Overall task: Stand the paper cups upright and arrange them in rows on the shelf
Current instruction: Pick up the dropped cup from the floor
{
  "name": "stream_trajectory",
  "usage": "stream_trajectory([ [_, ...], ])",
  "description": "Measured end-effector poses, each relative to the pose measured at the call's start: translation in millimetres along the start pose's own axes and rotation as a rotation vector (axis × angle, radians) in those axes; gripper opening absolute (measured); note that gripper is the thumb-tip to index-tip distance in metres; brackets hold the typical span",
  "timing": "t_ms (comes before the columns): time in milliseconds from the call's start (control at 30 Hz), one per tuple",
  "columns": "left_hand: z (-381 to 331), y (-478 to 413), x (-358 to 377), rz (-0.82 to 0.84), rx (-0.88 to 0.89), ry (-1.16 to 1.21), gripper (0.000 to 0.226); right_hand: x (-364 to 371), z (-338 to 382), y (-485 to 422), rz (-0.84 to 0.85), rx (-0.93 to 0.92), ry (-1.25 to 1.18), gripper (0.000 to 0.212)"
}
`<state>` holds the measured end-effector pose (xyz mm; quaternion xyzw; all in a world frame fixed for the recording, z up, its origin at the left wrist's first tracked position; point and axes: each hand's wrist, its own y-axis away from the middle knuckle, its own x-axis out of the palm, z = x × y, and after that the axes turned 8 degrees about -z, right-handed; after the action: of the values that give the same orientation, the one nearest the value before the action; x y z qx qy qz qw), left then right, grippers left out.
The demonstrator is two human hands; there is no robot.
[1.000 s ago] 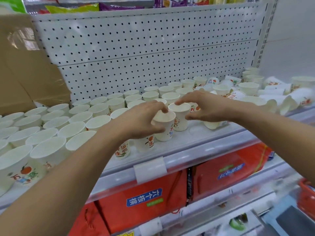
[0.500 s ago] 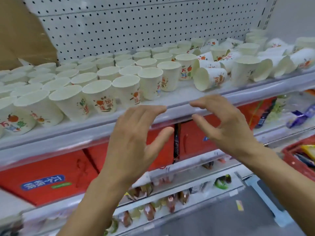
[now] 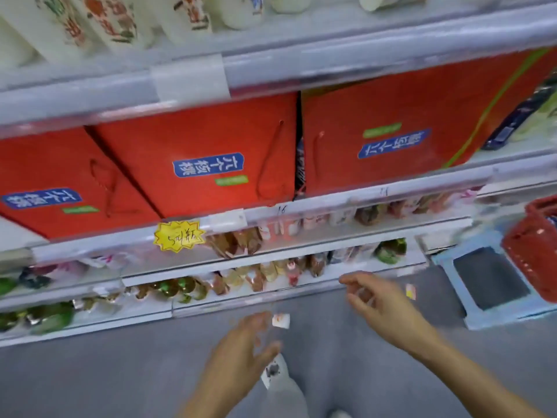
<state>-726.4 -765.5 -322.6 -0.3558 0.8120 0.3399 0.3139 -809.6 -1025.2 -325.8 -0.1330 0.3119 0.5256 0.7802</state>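
Only the bottoms of several white paper cups with fruit prints show along the top edge, standing on the upper shelf. My left hand hangs low over the grey floor, fingers loosely spread, holding nothing. My right hand is a little higher and to the right, fingers relaxed and empty. Both hands are far below the cup shelf. The view is blurred by motion.
Red gift boxes with blue labels fill the shelf under the cups. Lower shelves hold small wrapped snacks. A red basket sits on a pale blue stool at the right. A small scrap lies on the floor.
The view has swung down from the cup shelf to the floor. Both hands let go of cups, pulled back from the shelf and dropped low, empty.
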Motion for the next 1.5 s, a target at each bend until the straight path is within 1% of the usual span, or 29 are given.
stream_trajectory([
  [67,29.2,3.1,33.8,0.107,-0.093,-0.013,0.040,35.0,-37.9,6.3,0.134,0.082,0.006,0.025],
  [133,58.0,2.2,67.7,0.173,-0.177,0.029,0.040,72.7,-75.7,9.6,0.238,0.140,0.035,0.022],
  [233,98.0,-8.9,115.1,0.256,-0.307,0.099,0.033,132.6,-129.1,7.7,0.367,0.241,0.053,0.022],
  [267,111.8,-16.4,131.7,0.285,-0.324,0.098,0.032,153.0,-147.9,5.7,0.387,0.264,0.048,0.021],
  [367,153.3,-43.4,189.3,0.317,-0.360,0.117,0.044,216.1,-203.4,-3.5,0.391,0.358,0.028,0.018],
  [433,179.3,-62.6,230.8,0.322,-0.381,0.120,0.041,264.0,-245.0,-14.9,0.408,0.455,0.021,0.010],
  [467,192.5,-71.0,251.7,0.326,-0.387,0.130,0.043,290.8,-266.2,-20.5,0.446,0.489,0.022,0.004],
  [533,217.5,-85.8,289.6,0.327,-0.399,0.195,0.047,343.9,-306.0,-32.4,0.515,0.549,0.054,0.012],
  [567,233.6,-92.7,307.6,0.322,-0.406,0.224,0.047,369.1,-324.0,-38.2,0.510,0.595,0.044,0.014],
  [633,268.5,-104.7,338.3,0.314,-0.424,0.242,0.038,415.9,-356.6,-48.2,0.472,0.694,0.011,0.013],
  [733,327.2,-121.7,376.6,0.316,-0.418,0.196,0.026,477.9,-398.4,-65.9,0.415,0.752,-0.006,0.014],
  [800,366.3,-134.0,395.9,0.318,-0.430,0.157,0.026,516.1,-421.6,-82.3,0.386,0.753,-0.031,0.019],
  [900,415.1,-150.5,416.3,0.312,-0.448,0.049,0.031,568.9,-446.9,-107.9,0.252,0.822,-0.078,0.010],
  [967,436.6,-158.6,426.7,0.281,-0.463,0.030,0.034,603.0,-464.8,-122.3,0.129,0.833,-0.101,0.031],
  [1000,442.5,-162.3,430.9,0.252,-0.470,0.038,0.035,614.7,-468.5,-129.0,0.084,0.835,-0.125,0.037],
  [1067,447.7,-170.9,435.2,0.181,-0.478,0.062,0.036,629.5,-467.6,-140.6,0.010,0.849,-0.171,0.035],
  [1133,447.4,-179.8,434.3,0.133,-0.458,0.080,0.036,633.2,-464.1,-146.4,-0.009,0.812,-0.136,0.030],
  [1200,440.7,-187.4,427.2,0.143,-0.438,0.088,0.036,623.8,-453.5,-142.8,0.046,0.712,-0.017,0.029],
  [1267,428.2,-191.9,416.3,0.156,-0.422,0.092,0.037,602.6,-439.9,-133.7,0.152,0.571,0.168,0.029],
  [1300,419.4,-191.8,409.0,0.157,-0.415,0.103,0.037,588.7,-431.4,-126.8,0.199,0.512,0.237,0.025],
  [1367,395.9,-186.4,390.9,0.160,-0.390,0.114,0.037,555.9,-410.6,-110.3,0.259,0.407,0.327,0.016],
  [1500,338.3,-158.6,343.7,0.159,-0.335,0.114,0.037,472.9,-350.0,-70.0,0.336,0.212,0.452,0.021],
])
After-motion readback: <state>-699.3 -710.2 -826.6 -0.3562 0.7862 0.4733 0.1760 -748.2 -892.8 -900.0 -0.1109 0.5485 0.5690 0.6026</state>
